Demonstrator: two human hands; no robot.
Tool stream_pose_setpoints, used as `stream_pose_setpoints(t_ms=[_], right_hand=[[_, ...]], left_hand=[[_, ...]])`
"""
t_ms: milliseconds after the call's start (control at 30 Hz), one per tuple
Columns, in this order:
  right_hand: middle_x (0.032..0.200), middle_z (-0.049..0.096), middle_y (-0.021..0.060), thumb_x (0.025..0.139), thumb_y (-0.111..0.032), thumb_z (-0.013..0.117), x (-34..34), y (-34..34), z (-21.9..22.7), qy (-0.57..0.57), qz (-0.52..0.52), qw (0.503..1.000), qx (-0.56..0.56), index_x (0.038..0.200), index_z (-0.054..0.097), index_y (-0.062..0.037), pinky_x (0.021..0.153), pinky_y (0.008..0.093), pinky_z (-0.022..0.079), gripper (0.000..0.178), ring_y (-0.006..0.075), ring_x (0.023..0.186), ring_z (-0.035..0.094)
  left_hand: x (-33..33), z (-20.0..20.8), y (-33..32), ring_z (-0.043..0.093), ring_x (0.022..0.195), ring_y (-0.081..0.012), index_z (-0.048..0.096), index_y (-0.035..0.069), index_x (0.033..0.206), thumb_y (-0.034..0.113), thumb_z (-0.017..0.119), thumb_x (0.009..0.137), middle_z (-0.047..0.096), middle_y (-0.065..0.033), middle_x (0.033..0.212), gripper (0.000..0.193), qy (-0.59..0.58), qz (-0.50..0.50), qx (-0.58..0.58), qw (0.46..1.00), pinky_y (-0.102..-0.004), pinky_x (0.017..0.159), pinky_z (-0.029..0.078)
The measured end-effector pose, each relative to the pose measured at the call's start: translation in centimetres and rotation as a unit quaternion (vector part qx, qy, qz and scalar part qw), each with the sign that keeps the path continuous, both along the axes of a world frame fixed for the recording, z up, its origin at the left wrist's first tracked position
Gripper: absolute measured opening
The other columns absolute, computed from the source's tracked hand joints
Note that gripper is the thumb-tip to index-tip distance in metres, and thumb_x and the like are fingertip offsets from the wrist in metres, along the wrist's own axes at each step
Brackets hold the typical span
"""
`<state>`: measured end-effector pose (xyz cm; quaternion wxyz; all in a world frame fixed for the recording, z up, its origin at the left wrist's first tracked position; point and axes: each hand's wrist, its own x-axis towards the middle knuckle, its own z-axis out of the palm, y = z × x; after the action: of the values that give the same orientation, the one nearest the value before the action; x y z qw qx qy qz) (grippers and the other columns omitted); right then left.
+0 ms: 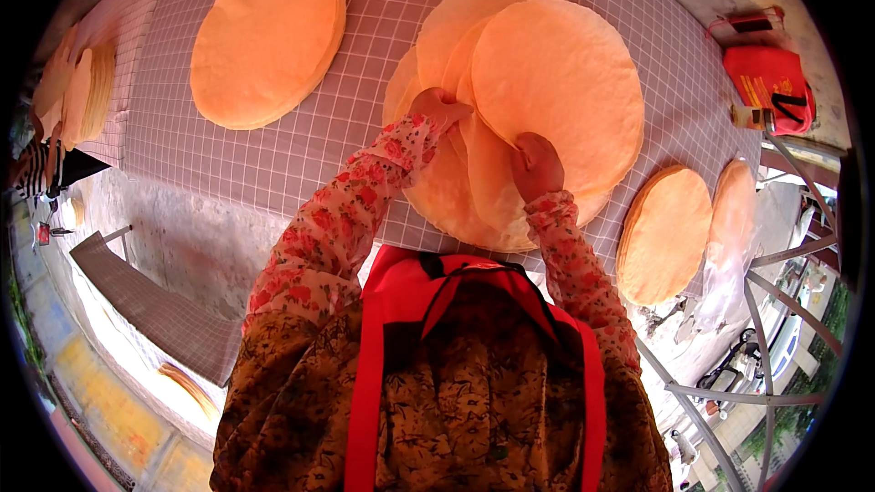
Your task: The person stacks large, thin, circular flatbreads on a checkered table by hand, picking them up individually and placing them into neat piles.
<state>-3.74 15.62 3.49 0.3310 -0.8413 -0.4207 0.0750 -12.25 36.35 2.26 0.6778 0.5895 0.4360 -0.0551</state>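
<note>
Near right corner of the table (365, 27): a neat stack (665, 235), apparently done. Middle of the near edge: round sheets (558, 82), fanned, seemingly unfinished; right hand (538, 167) and left hand (441, 109) pinch their edges. Farther, toward the left edge: a level pile (266, 44), apparently done.

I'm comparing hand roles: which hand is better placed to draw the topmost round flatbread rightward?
Probably the right hand: it is at the near edge of the topmost flatbread, farther right than the left hand.
</note>
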Motion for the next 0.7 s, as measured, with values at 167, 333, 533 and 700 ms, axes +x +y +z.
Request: stream_pose_setpoints(t_ms=[167,333,533,700], right_hand=[[0.101,0.061,0.0123,0.078,-0.012,0.063,0.3,-0.5,-0.9,0.106,-0.035,0.994,0.001,0.094,0.060,-0.0007,0.079,0.0352,0.048,0.020,0.0266,0.093,0.059],[0.102,0.060,0.0138,0.077,-0.014,0.064,0.3,0.1,0.9,0.051,-0.008,0.999,0.008,0.103,0.057,-0.0013,0.081,0.0352,0.047,0.030,0.0276,0.095,0.057],[0.103,0.059,0.0176,0.077,-0.016,0.061,-0.4,4.0,2.7,0.113,-0.051,0.991,0.043,0.107,0.055,-0.0009,0.084,0.0383,0.046,0.034,0.0329,0.097,0.056],[0.095,0.064,0.0119,0.083,-0.015,0.058,0.6,4.1,0.3,0.231,-0.118,0.964,0.060,0.104,0.059,0.0014,0.077,0.0305,0.048,0.027,0.0233,0.085,0.061]], left_hand=[[-0.5,-0.7,0.2,0.055,0.057,-0.0095,0.060,0.002,0.083,0.013,0.067,0.073,0.059,-0.0008,0.070,0.016,-0.049,-0.094,-0.047,0.993,-0.0249,0.049,0.044],[-0.7,1.1,-3.2,0.060,0.076,-0.0120,0.059,0.001,0.098,0.002,0.057,0.077,0.061,-0.0052,0.086,0.021,-0.145,0.109,-0.213,0.960,-0.0243,0.063,0.049],[-0.5,-0.7,-4.0,0.062,0.091,-0.0204,0.053,0.000,0.110,-0.004,0.047,0.080,0.061,-0.0110,0.104,0.031,-0.267,0.129,-0.390,0.872,-0.0326,0.079,0.052],[-0.3,0.7,-4.8,0.062,0.090,-0.0209,0.053,-0.001,0.110,-0.004,0.045,0.081,0.062,-0.0115,0.102,0.031,-0.245,0.170,-0.395,0.869,-0.0321,0.078,0.053]])
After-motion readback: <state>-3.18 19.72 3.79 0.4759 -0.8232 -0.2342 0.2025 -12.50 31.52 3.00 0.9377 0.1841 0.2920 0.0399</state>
